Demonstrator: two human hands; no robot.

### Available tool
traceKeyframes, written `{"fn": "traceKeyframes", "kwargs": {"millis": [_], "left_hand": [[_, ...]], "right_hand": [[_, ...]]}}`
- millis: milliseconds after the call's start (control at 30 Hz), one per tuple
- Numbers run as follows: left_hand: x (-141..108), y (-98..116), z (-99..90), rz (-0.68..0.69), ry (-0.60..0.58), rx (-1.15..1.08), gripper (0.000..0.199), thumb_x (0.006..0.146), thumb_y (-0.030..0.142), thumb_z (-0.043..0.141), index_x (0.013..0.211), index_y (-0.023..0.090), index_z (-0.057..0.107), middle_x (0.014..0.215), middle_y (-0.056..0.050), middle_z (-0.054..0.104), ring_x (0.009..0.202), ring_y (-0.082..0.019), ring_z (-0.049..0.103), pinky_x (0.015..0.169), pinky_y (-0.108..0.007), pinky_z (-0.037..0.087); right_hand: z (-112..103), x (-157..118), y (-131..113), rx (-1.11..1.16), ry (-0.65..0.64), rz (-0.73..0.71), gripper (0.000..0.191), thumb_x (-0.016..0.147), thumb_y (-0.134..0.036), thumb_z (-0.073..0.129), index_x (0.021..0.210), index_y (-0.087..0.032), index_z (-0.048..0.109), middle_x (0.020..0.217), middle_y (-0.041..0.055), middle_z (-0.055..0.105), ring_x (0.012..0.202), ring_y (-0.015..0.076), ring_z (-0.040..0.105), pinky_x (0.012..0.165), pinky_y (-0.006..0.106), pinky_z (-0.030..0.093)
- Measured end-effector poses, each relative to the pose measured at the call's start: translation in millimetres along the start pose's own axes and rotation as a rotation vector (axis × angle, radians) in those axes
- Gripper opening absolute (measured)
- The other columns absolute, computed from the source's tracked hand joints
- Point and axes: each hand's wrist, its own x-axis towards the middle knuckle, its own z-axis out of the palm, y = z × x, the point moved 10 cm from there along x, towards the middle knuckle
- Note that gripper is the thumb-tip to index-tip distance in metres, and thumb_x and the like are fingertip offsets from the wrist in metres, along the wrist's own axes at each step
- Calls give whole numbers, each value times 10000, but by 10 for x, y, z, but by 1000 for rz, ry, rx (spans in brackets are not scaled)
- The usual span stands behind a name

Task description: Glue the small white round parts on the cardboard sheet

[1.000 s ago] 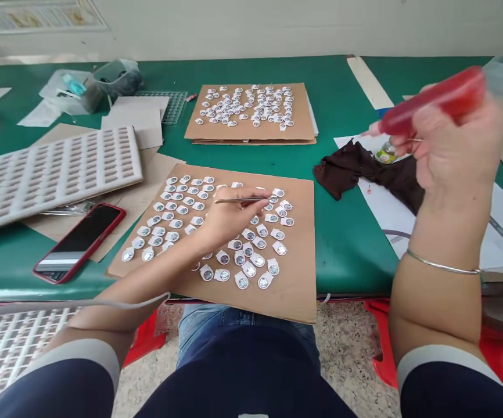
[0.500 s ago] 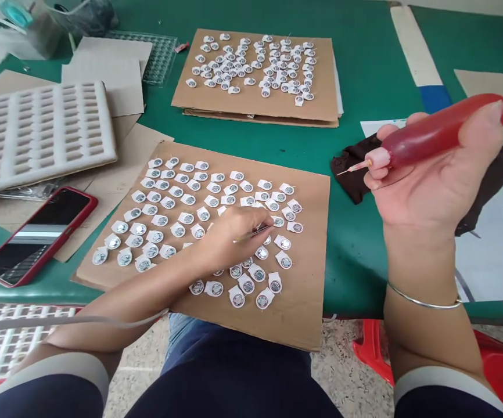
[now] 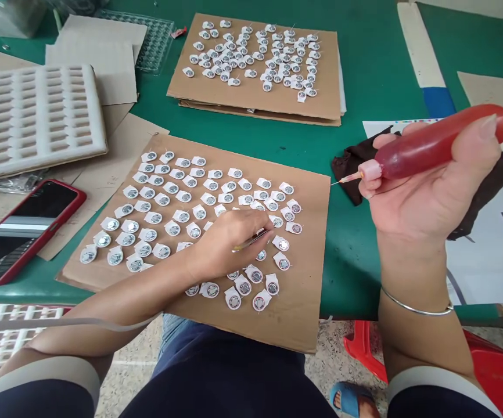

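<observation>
The green table (image 3: pixel 349 261) is left bare in a band across its middle and in a strip at right of the near sheet. By this near sheet (image 3: pixel 295 316), of brown cardboard, the table's near edge is overlapped; an open margin is kept along the sheet's right edge. A cardboard stack (image 3: pixel 216 93) is set toward the table's far edge, similar pieces being scattered on top. At the left, a white slotted tray (image 3: pixel 97 116) is seen; whether its slots are filled cannot be told. Toward the far left, a translucent box (image 3: pixel 14 17) is only partly shown, its contents indistinct; a clear celled tray (image 3: pixel 158 43) is partly covered by loose card (image 3: pixel 97 72). The red squeeze bottle (image 3: pixel 443 142) is held above dark cloth (image 3: pixel 482 191) by the right hand (image 3: pixel 426 197), fingers curled around it. A thin metal tool (image 3: pixel 255 239) is pinched by the fingers of the left hand (image 3: pixel 229 241), over the near sheet. White tabbed discs (image 3: pixel 261 301) are spread on that sheet, some hidden beneath the left hand.
</observation>
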Motion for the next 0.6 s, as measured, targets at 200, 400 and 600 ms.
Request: {"fn": "traceKeyframes", "kwargs": {"millis": [200,400,600], "left_hand": [[-2,-23,15,11,1,-24,109,849,160,477,842,151,585,747,-28,620,689,-116,579,613,-251,446],[3,17,56,37,-36,35,138,857,156,437,781,153,552,694,-24,592,647,-122,553,580,-263,428],[-44,145,205,149,-90,199,117,764,71,459,704,148,524,668,-41,557,589,-142,502,545,-290,418]], "right_hand": [[32,-3,66,48,-37,19,390,801,-549,422,804,-188,570,734,21,574,495,114,554,351,223,311],[145,-86,211,-44,-162,125,347,790,-556,415,850,-237,536,830,14,559,527,111,550,387,249,320],[405,-268,462,-154,-351,196,252,756,-508,533,772,-258,512,673,-16,565,507,139,566,379,265,379]]}}
